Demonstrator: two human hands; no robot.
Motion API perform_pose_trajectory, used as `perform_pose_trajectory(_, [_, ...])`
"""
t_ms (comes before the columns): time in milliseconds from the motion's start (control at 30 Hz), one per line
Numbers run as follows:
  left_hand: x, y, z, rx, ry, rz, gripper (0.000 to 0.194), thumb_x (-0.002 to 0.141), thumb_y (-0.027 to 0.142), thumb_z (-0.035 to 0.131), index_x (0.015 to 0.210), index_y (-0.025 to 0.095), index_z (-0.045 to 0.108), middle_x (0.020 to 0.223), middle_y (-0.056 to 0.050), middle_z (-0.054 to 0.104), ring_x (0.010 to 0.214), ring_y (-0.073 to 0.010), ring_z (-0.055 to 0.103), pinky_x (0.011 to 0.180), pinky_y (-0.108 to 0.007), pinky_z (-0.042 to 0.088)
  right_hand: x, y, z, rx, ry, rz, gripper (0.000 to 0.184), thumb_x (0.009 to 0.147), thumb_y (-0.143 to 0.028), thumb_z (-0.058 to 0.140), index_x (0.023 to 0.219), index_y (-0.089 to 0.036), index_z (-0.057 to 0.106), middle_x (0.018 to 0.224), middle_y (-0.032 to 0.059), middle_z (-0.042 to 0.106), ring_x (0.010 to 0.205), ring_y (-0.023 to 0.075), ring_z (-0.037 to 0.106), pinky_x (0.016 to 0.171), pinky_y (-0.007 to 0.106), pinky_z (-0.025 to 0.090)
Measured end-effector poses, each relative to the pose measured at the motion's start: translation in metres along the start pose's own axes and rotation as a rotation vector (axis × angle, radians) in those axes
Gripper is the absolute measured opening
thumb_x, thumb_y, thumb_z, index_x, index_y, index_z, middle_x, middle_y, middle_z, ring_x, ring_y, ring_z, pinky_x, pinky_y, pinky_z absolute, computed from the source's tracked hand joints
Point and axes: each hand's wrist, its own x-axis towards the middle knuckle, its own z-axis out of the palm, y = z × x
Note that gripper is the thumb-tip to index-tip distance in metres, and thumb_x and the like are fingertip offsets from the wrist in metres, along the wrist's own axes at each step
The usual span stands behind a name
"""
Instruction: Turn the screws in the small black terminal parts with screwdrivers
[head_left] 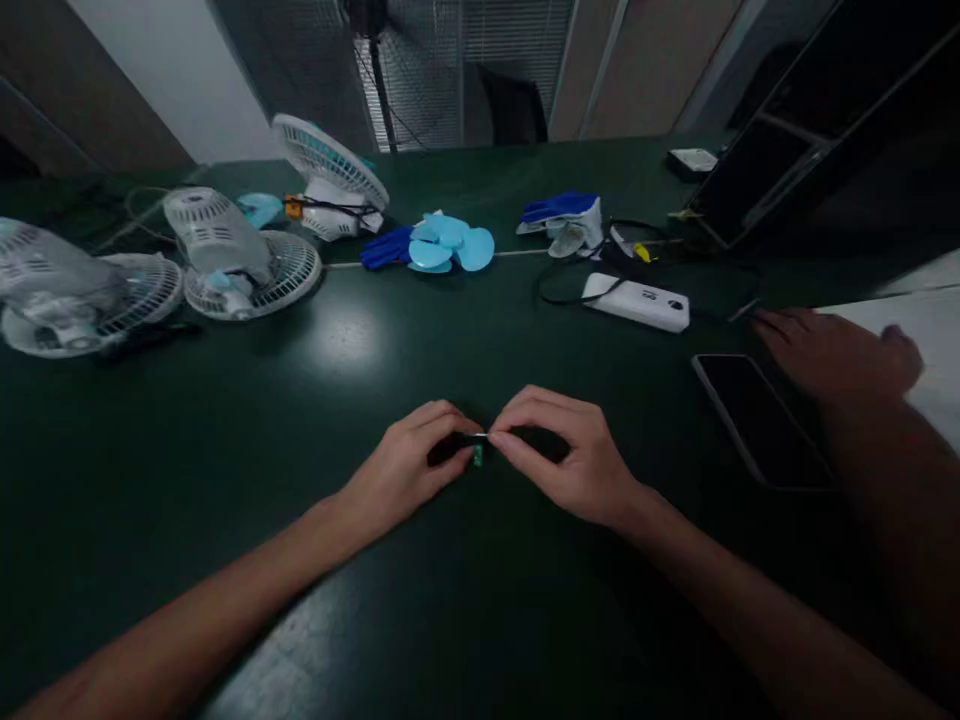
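Observation:
Near the middle of the dark green table (360, 630), my two hands meet fingertip to fingertip. My left hand (409, 455) is closed in a pinch at one end of a thin, shiny metal piece (480, 435). At its other end, the thumb and fingers of my right hand (566, 450) are pinched together. Just under the left fingertips shows a small green piece (478, 456), like a bit of circuit board; whether it is held or lies on the table I cannot tell. The fingers hide most of both small parts.
Several white fans (247, 270) stand at the left and back. Light blue fan blades (450, 243) and blue-white gloves (566, 220) lie behind my hands. A white power strip (637, 302) and a phone (761, 420) are to the right, beside another person's hand (832, 355).

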Motion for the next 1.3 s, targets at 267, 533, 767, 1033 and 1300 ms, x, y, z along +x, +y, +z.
perform_pose_trajectory(267, [-0.001, 0.002, -0.002, 0.018, 0.006, 0.007, 0.021, 0.099, 0.025, 0.058, 0.120, 0.024, 0.064, 0.113, -0.003, 0.064, 0.104, -0.0155, 0.060, 0.090, -0.032, 0.051, -0.003, 0.026, -0.012, -0.186, -0.070, 0.028, 0.008, 0.094, -0.023, 0.064, 0.097, -0.019, 0.070, 0.093, 0.0030, 0.068, 0.083, 0.0145, 0.065, 0.074, 0.030, 0.051])
perform_pose_trajectory(533, [-0.012, 0.016, 0.000, 0.186, -0.173, 0.375, 0.030, 0.103, 0.025, 0.053, 0.132, 0.023, 0.057, 0.133, -0.005, 0.066, 0.130, -0.0187, 0.055, 0.107, -0.038, 0.046, -0.001, 0.027, -0.011, -0.233, -0.017, 0.052, 0.009, 0.095, -0.024, 0.062, 0.095, -0.019, 0.070, 0.092, 0.0028, 0.069, 0.083, 0.0145, 0.065, 0.076, 0.031, 0.051])
perform_pose_trajectory(767, [-0.029, -0.003, -0.017, 0.453, -0.188, 0.427, 0.032, 0.104, 0.023, 0.049, 0.135, 0.021, 0.055, 0.139, -0.004, 0.065, 0.133, -0.0192, 0.055, 0.110, -0.038, 0.046, -0.001, 0.026, -0.011, -0.229, -0.025, 0.068, 0.010, 0.096, -0.025, 0.062, 0.097, -0.019, 0.070, 0.093, 0.0027, 0.068, 0.084, 0.0140, 0.065, 0.076, 0.030, 0.051])
perform_pose_trajectory(1033, [-0.111, -0.091, -0.125, 0.505, 0.185, -0.309, 0.039, 0.098, 0.048, 0.053, 0.132, 0.029, 0.057, 0.135, -0.003, 0.062, 0.121, -0.0237, 0.060, 0.105, -0.042, 0.050, 0.000, 0.025, -0.012, -0.205, -0.067, 0.083, 0.013, 0.097, -0.027, 0.060, 0.101, -0.019, 0.071, 0.095, 0.0035, 0.068, 0.084, 0.0143, 0.064, 0.075, 0.030, 0.051])
perform_pose_trajectory(1300, [-0.136, -0.104, -0.145, 0.584, 0.331, -0.495, 0.043, 0.094, 0.053, 0.052, 0.128, 0.029, 0.061, 0.131, -0.003, 0.063, 0.119, -0.0261, 0.062, 0.103, -0.040, 0.049, 0.000, 0.027, -0.012, -0.210, -0.076, 0.082, 0.012, 0.097, -0.026, 0.060, 0.100, -0.020, 0.070, 0.094, 0.0033, 0.068, 0.082, 0.0143, 0.064, 0.074, 0.030, 0.052])
